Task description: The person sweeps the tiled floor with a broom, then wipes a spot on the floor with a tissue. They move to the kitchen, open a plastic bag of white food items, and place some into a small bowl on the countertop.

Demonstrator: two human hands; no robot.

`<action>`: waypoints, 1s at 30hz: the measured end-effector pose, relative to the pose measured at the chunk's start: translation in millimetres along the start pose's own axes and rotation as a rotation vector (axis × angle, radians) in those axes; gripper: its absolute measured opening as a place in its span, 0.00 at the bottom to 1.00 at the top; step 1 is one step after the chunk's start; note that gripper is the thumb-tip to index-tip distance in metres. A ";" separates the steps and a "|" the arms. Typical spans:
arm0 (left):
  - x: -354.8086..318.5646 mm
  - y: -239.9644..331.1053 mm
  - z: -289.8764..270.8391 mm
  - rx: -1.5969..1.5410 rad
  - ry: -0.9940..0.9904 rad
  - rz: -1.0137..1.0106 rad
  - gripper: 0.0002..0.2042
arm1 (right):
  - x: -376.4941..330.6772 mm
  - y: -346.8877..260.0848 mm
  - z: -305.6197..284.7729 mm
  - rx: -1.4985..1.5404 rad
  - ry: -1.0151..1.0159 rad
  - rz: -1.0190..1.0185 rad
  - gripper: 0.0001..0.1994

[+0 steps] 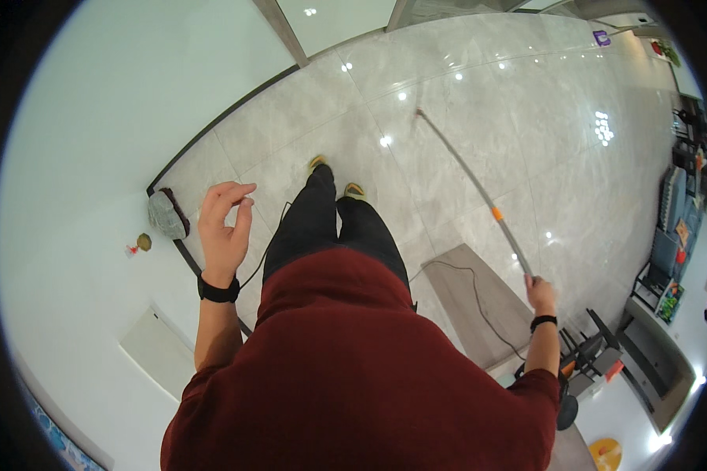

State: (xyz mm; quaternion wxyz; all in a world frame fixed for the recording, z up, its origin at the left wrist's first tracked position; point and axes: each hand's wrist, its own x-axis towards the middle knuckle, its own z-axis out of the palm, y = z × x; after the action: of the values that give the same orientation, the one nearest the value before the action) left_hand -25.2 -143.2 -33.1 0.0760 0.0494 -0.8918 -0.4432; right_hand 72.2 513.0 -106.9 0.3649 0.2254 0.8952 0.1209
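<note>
My right hand (540,293) is closed round the near end of a long grey pole (465,166) with an orange band part way along it. The pole slants away to the far left, and its small brownish far tip is down by the pale tiled floor (558,110); I cannot tell what kind of tool it is. To the left, my left hand (226,228) is raised with nothing in it, its fingers bent and the thumb apart. Each wrist wears a black band.
A thin dark cable (476,292) crosses a brownish flat panel (456,286) on my right. Dark chairs (585,349) stand beyond my right forearm. By the left wall's dark skirting sits a grey, rock-like object (166,215). A purple item (601,38) is at the far right.
</note>
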 end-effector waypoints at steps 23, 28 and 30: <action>226.5 -36.5 16.3 -0.131 -0.071 0.058 0.10 | 55.1 -171.7 -60.3 0.159 -0.233 0.158 0.29; 257.6 -32.6 39.8 -0.182 -0.151 0.075 0.10 | 60.0 -139.6 -57.0 0.325 -0.066 0.271 0.32; 268.8 -27.3 50.4 -0.198 -0.190 0.093 0.10 | 59.5 -132.6 -57.1 0.317 -0.089 0.280 0.32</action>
State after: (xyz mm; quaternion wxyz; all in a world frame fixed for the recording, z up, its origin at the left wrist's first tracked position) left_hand -298.0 -162.0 -60.2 0.0162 -0.0418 -0.8482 -0.5278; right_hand -47.6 424.0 -152.8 0.3436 0.4074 0.8459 0.0179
